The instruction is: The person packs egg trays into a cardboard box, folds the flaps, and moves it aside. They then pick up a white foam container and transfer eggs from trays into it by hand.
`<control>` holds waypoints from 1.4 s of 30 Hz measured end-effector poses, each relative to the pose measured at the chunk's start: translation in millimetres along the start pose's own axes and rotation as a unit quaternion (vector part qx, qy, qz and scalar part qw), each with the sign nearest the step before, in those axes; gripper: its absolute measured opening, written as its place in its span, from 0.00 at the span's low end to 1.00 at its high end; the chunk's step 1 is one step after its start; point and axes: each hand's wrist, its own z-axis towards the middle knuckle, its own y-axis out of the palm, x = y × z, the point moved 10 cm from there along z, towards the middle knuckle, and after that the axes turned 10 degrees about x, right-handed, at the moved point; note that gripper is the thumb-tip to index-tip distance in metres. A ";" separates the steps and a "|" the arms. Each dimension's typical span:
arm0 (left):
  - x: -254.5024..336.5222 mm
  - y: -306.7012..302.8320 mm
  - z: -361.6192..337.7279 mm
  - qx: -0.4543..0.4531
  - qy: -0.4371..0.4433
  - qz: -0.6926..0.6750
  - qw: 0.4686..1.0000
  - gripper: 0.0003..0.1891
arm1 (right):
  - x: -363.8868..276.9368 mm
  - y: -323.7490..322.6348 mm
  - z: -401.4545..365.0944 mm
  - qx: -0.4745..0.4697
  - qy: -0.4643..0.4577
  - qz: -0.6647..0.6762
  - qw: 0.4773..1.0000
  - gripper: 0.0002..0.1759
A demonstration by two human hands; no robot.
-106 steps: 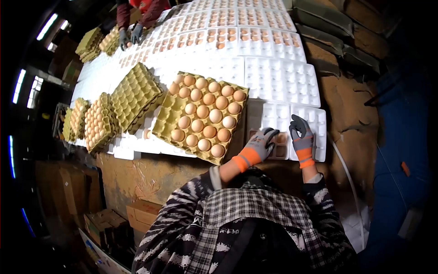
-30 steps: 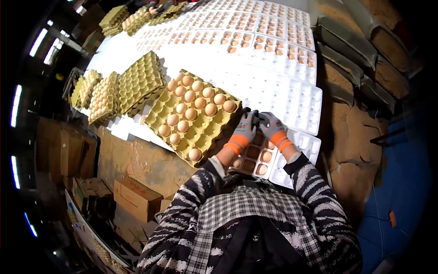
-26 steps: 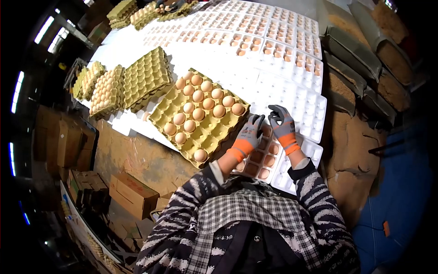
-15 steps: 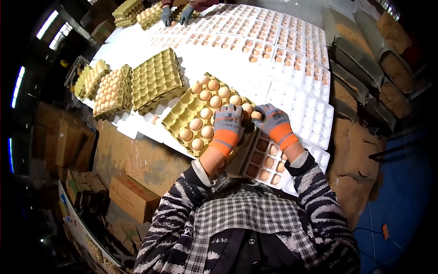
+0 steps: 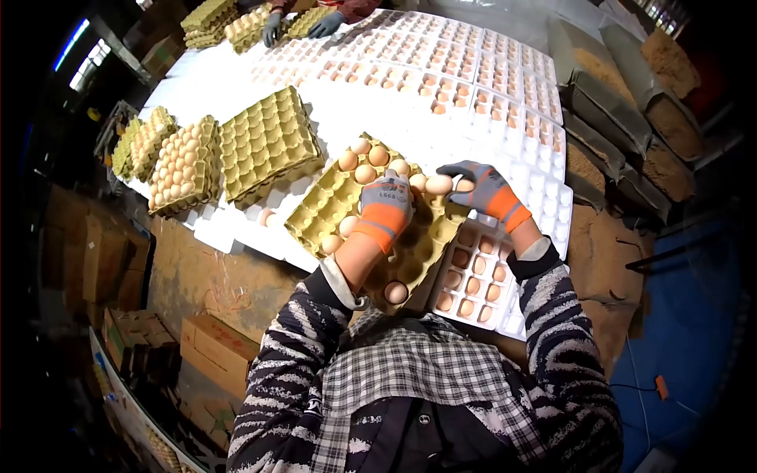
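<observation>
Both my hands wear grey-and-orange gloves. My left hand (image 5: 386,206) is over a yellow-green egg tray (image 5: 311,206), its fingers curled down among the eggs. Against its fingertips rests an egg (image 5: 417,182); whatever lies beneath the palm is hidden. At the tray's far right edge, my right hand (image 5: 490,193) is closed around eggs: a pale egg (image 5: 439,184) shows between thumb and fingers, and another egg (image 5: 465,186) sits closer to the palm. Beside the tray, below my right hand, a white plastic tray (image 5: 465,317) has brown eggs in its cells.
Stacked egg trays (image 5: 268,142) and a full tray of eggs (image 5: 183,169) stand to the left. White trays of eggs (image 5: 457,55) cover the table's far right. Opposite me are another person's gloved hands (image 5: 325,25). Filled sacks (image 5: 603,102) line the right side; a cardboard box (image 5: 217,351) is lower left.
My right hand has turned and risen slightly, with two eggs now showing in it. My left hand has shifted a little left. More of the tray's near right cells show.
</observation>
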 end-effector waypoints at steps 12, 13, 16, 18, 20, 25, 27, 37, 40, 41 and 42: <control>-42.9 -42.3 6.8 -0.008 -0.055 -0.008 0.998 0.19 | -4.8 58.0 48.0 -0.051 -0.009 -0.373 0.926 0.25; -38.4 -41.4 9.3 0.020 -0.037 0.018 0.999 0.16 | -21.8 47.8 38.8 -0.067 -0.019 -0.356 0.932 0.27; -34.0 -33.0 18.9 0.068 0.001 0.042 0.997 0.11 | -1.1 -9.9 1.7 0.081 -0.046 0.006 0.996 0.29; -25.4 -31.8 20.6 0.062 0.037 0.050 0.996 0.07 | 67.4 -17.2 -50.2 0.050 0.208 0.356 0.910 0.27; -22.8 -34.4 17.4 0.081 0.068 0.032 0.994 0.05 | 85.3 -47.2 -115.3 0.105 0.259 0.460 0.843 0.28; -26.0 -60.2 7.8 0.107 0.042 -0.135 0.984 0.19 | 178.3 -106.1 -292.9 0.235 0.342 0.410 0.812 0.28; 4.1 -43.6 -10.7 0.023 -0.053 -0.405 0.913 0.20 | 214.6 -117.1 -356.6 0.302 0.397 0.349 0.793 0.24; 302.5 97.8 -113.3 -0.156 0.251 -0.298 0.908 0.21 | 206.8 -97.1 -380.1 0.082 0.401 -0.260 0.875 0.27; 299.1 160.5 -118.2 -0.209 0.254 -0.181 0.927 0.19 | 208.1 -88.1 -367.0 0.101 0.385 -0.231 0.888 0.25; 300.7 168.9 -117.4 -0.210 0.253 -0.178 0.928 0.19 | 198.5 -84.4 -355.7 0.135 0.336 -0.227 0.904 0.24; 305.0 163.1 -111.7 -0.153 0.254 -0.238 0.925 0.20 | 190.8 -80.1 -346.3 0.168 0.286 -0.223 0.917 0.24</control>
